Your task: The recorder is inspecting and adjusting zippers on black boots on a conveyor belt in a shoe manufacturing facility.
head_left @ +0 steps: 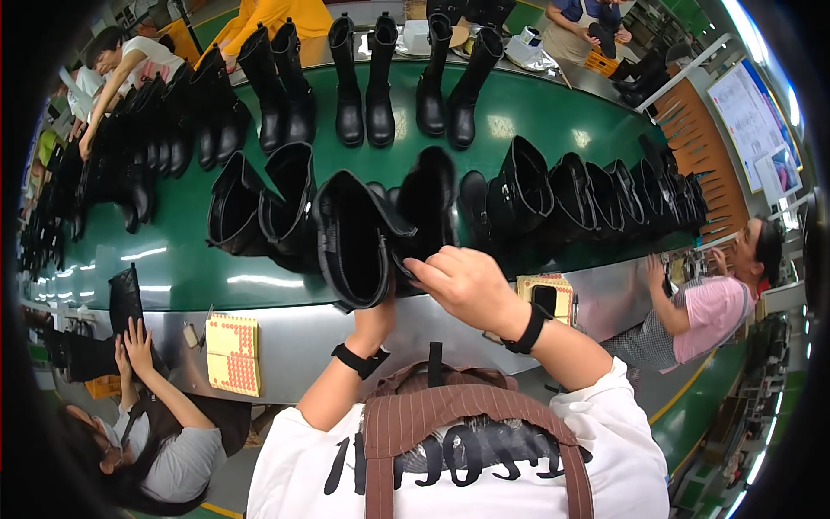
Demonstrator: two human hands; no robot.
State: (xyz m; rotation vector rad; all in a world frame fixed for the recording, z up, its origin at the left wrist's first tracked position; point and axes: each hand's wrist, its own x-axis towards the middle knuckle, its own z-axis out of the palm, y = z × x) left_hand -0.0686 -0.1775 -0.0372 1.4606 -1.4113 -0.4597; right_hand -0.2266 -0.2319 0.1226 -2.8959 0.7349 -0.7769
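At frame centre, the right hand (pixel 458 281) pinches the black boot (pixel 353 242) by its edge; the left hand (pixel 377 318) hides its grip, I cannot tell. Best to support the boot steadily, pulling gently.

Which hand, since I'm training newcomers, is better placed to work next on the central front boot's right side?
Probably the right hand: its fingers are at that side; the boot partly hides the left hand.

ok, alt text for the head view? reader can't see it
A person has both hands at a tall black boot, the left hand mostly hidden behind it, the right hand at its side. More black boots line a green table, with other people around it.
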